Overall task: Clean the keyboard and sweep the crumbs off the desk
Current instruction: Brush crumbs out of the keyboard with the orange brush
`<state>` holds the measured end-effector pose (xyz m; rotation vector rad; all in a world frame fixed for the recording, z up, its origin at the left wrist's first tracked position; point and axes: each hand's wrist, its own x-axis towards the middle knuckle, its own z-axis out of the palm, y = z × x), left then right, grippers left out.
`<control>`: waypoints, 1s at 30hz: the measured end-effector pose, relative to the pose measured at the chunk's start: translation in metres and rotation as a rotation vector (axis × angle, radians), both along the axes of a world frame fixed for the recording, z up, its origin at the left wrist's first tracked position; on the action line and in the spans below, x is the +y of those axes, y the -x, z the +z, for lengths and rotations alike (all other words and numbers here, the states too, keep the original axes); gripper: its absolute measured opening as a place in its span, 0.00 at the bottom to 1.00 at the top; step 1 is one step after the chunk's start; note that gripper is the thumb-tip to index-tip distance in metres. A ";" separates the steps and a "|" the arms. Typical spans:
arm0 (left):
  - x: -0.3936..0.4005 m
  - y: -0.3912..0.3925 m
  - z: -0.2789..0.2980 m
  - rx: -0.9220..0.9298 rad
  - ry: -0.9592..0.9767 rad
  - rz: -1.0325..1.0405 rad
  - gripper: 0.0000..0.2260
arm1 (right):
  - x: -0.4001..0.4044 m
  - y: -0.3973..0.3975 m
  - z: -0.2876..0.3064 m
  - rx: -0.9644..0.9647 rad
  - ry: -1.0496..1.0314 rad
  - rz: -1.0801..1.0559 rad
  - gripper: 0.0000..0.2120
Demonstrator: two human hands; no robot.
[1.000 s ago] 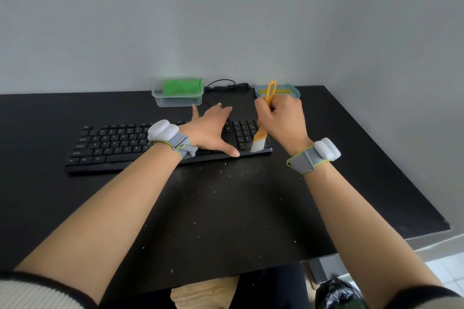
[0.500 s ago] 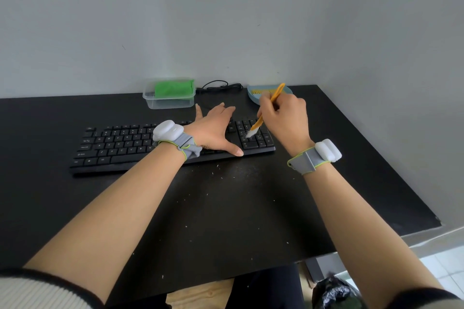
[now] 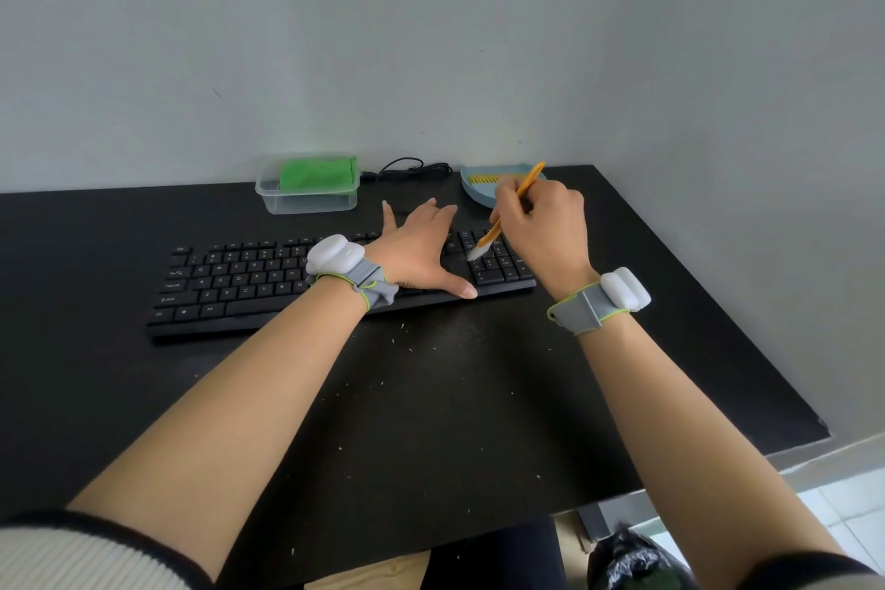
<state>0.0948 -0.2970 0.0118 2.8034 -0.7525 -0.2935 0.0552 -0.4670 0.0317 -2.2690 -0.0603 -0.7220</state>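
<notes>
A black keyboard [image 3: 249,278] lies across the black desk [image 3: 455,422]. My left hand [image 3: 421,249] rests flat on its right half, fingers spread and thumb at the front edge. My right hand [image 3: 546,230] grips a small orange brush [image 3: 503,220] by the handle. Its white bristles touch the number-pad keys at the keyboard's right end. Pale crumbs [image 3: 402,335] are scattered on the desk in front of the keyboard.
A clear plastic box with a green cloth [image 3: 309,182] stands at the back by the wall. A blue dustpan [image 3: 479,187] sits behind my right hand, next to a coiled black cable [image 3: 407,168]. The desk's right edge runs near my right forearm; a black bag [image 3: 632,561] is below.
The brush has lifted from the keyboard's front edge and moved back and left over the number pad, its handle now tilted to the right. My left hand stays on the keyboard.
</notes>
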 end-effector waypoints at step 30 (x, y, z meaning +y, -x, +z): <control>0.149 0.036 -0.011 -0.086 0.101 0.238 0.49 | 0.101 -0.003 0.006 0.096 -0.080 0.138 0.11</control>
